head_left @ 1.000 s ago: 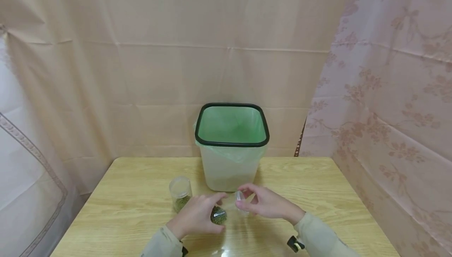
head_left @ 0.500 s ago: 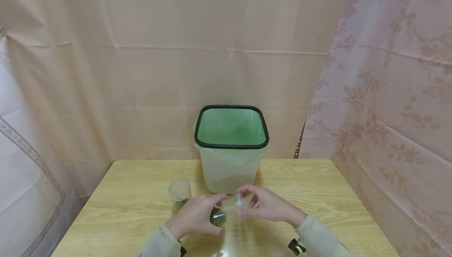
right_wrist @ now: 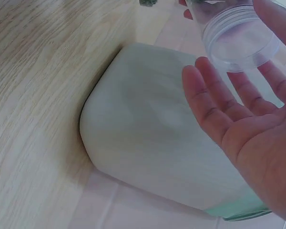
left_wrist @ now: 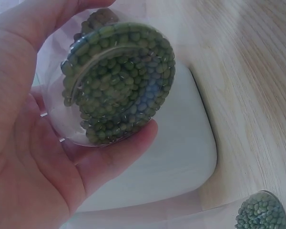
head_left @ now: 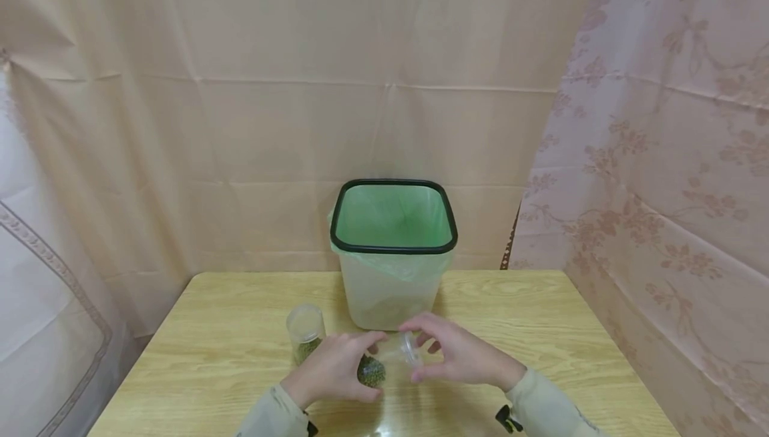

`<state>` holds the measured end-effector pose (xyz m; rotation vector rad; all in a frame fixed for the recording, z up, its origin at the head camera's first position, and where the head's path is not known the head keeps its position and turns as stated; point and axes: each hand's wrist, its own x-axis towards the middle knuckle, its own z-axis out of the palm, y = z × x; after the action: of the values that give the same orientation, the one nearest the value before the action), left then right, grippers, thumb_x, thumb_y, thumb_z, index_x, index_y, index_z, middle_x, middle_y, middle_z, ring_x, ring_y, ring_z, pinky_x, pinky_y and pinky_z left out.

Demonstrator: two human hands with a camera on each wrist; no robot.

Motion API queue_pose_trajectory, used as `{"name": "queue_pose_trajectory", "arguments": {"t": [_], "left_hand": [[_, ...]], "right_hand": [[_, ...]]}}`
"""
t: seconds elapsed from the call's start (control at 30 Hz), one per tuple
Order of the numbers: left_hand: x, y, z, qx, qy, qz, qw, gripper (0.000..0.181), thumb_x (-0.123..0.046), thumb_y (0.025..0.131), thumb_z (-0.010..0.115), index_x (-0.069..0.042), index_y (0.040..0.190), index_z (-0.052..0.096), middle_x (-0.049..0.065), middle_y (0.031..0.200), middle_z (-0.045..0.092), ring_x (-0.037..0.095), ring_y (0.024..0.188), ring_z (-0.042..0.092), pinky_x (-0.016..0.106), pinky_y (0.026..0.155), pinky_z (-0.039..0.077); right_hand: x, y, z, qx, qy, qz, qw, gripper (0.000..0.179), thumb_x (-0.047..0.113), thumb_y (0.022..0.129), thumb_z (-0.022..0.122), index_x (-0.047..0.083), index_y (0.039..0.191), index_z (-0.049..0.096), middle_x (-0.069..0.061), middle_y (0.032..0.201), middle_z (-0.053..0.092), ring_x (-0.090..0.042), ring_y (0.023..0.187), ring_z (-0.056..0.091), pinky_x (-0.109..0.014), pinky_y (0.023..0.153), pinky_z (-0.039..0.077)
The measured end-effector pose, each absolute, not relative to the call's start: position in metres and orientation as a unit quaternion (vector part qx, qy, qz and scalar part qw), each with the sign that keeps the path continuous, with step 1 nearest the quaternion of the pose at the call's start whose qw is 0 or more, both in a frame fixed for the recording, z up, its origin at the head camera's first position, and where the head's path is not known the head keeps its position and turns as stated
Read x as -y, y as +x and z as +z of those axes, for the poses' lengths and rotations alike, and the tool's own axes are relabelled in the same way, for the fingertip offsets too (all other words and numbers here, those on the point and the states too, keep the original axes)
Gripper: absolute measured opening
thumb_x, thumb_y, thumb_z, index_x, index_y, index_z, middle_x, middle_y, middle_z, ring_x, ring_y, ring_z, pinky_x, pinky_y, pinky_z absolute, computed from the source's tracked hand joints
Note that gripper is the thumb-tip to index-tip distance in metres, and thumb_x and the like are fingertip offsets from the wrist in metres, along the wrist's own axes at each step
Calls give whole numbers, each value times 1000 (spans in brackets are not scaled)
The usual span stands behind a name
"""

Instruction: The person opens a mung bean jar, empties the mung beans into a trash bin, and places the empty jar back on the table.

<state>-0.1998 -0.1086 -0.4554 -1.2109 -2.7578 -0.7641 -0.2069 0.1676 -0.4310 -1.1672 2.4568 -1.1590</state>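
Note:
My left hand [head_left: 339, 367] grips a clear jar of green beans [head_left: 372, 371], tilted on its side with its base toward me and the left. The beans lie in the base end, as the left wrist view shows with the jar [left_wrist: 119, 81] close up. At its right end sits a clear ridged lid [head_left: 410, 349]. Around this lid my right hand [head_left: 459, 351] stands with fingers and thumb spread. In the right wrist view its fingers [right_wrist: 209, 107] are loosely bent beside the lid; whether any fingertip touches it is hard to tell.
A second clear jar [head_left: 304, 322], partly filled with green beans, stands upright left of my left hand, partly hidden by it. Behind both hands a whitish bin [head_left: 390, 293] with a green liner and black rim stands on the wooden table [head_left: 510, 310]. Curtains hang behind.
My right hand's thumb and fingers have spread away from the lid they pinched before. The left hand and the jar have hardly moved.

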Motion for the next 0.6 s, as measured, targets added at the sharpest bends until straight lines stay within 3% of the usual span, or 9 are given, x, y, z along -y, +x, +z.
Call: {"name": "queue_pose_trajectory", "arguments": {"t": [0.17, 0.27, 0.43, 0.6], "left_hand": [[108, -199, -455, 890, -381, -249, 9, 74, -37, 71, 87, -8, 134, 61, 0, 104, 74, 8, 90, 67, 26, 76, 56], [107, -199, -455, 891, -378, -252, 4, 74, -37, 71, 87, -10, 135, 60, -3, 105, 73, 6, 90, 66, 26, 76, 56], [106, -199, -454, 891, -377, -252, 2, 74, -39, 72, 86, -11, 136, 60, -6, 105, 72, 5, 89, 66, 25, 75, 56], [105, -199, -454, 892, -378, -247, 7, 73, -38, 71, 87, -12, 135, 61, -7, 103, 71, 4, 88, 65, 24, 73, 55]], "right_hand": [[-167, -208, -431, -838, -360, -399, 96, 76, 44, 91, 74, 11, 151, 42, -7, 145, 52, -29, 123, 58, -43, 94, 54], [-166, -208, -430, -844, -312, -424, 105, 67, 43, 101, 61, 9, 154, 38, -12, 147, 51, -32, 123, 58, -44, 95, 54], [-164, -209, -429, -848, -248, -452, 120, 57, 42, 109, 39, 6, 153, 40, -22, 140, 56, -35, 111, 65, -41, 85, 59], [-163, -209, -430, -844, -237, -454, 158, 58, 45, 107, 44, 5, 149, 45, -17, 131, 60, -23, 93, 68, -36, 74, 59]]}}
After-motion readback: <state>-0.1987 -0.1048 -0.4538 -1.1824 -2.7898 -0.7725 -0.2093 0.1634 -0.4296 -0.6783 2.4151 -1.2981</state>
